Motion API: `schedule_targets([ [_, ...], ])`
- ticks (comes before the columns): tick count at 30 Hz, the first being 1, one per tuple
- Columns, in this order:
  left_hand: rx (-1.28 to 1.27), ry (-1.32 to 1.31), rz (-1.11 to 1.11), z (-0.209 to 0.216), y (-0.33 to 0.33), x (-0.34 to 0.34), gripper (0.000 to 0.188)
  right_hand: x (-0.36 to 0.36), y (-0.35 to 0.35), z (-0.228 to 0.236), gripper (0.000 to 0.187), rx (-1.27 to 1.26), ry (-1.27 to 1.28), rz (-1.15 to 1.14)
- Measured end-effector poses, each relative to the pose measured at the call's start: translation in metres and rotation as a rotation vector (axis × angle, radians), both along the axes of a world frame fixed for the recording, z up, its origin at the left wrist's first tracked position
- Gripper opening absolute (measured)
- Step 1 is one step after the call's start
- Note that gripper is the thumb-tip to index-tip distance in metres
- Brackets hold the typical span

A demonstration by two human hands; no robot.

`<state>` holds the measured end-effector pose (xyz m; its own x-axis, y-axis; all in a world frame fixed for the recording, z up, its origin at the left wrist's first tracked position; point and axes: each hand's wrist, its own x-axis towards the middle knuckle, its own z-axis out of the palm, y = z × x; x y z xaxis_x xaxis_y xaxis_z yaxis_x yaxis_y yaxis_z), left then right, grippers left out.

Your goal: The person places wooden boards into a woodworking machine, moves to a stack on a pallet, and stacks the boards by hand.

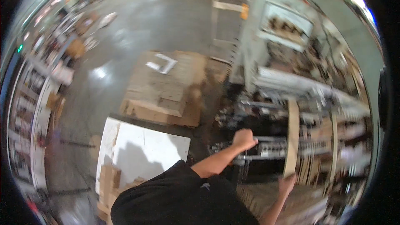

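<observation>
My left hand is closed in a fist over the dark machine bed, beside a metal rail. Its fingers curl away from view, so whatever they hold, if anything, is hidden. My right hand is closed around the near end of a long, flat, light-brown strip, which looks like wood or board. That strip lies across the machine's rails, its far end close to a pale beam. A narrower light strip runs alongside to the right. Motion blur softens both hands.
To my left stands a white-topped table with cut brown pieces on its near corner. Beyond it, a cardboard-covered stack bears a white U-shaped piece. A pile of brown sheets is at the near right.
</observation>
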<state>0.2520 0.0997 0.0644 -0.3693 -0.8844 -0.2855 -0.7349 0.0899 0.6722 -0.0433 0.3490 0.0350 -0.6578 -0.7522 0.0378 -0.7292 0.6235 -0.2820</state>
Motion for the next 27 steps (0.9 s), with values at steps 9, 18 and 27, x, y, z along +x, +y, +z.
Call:
schedule_targets([
  [9, -0.125, -0.112, -0.014, -0.015, -0.018, -0.004, 0.056, 0.137, -0.010, 0.096, 0.087, 0.030, -0.245, -0.141],
  [18, -0.145, -0.243, -0.127, -0.021, -0.020, -0.020, 0.055, 0.220, 0.080, 0.135, 0.085, -0.200, -0.235, -0.471],
  [27, -0.137, -0.211, -0.120, -0.024, -0.022, -0.010, 0.055, 0.199, 0.106, 0.142, 0.080, -0.251, 0.002, -1.010],
])
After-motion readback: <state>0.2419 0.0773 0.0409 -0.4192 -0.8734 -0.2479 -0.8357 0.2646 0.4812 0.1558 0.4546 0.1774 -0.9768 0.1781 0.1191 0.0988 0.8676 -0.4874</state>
